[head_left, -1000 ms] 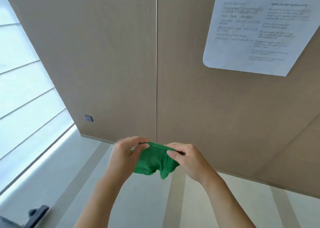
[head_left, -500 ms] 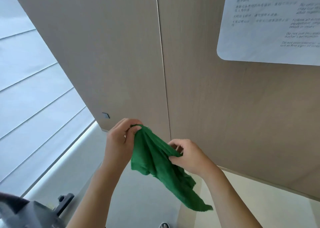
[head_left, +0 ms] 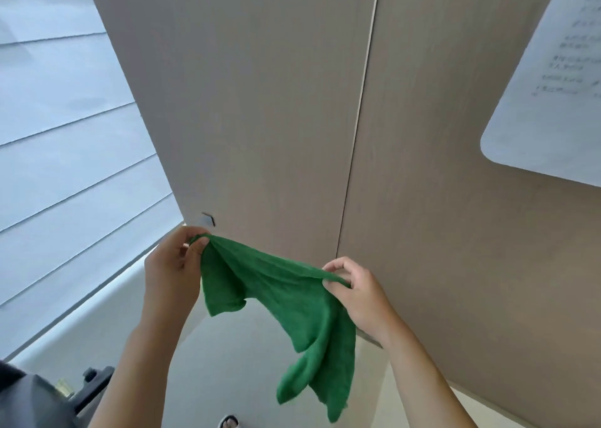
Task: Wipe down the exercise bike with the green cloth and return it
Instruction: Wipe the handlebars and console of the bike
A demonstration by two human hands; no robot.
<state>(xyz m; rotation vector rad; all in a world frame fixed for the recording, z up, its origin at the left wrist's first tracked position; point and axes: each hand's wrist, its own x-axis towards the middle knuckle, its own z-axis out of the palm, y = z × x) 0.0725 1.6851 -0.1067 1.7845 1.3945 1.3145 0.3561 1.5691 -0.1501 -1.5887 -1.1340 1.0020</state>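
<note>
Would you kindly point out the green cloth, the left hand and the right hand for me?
green cloth (head_left: pixel 292 300): head view, on the middle of the hanging fabric.
left hand (head_left: pixel 172 268): head view, on the back of the hand.
right hand (head_left: pixel 361 294): head view, on the back of the hand.

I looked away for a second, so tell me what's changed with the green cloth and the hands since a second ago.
The green cloth was bunched between both hands; now it is pulled open, its lower end hanging down. The left hand and the right hand have moved apart, each pinching the top edge. The view also swung, bringing more of the dark machine in. Both hands kept their hold throughout.
</note>
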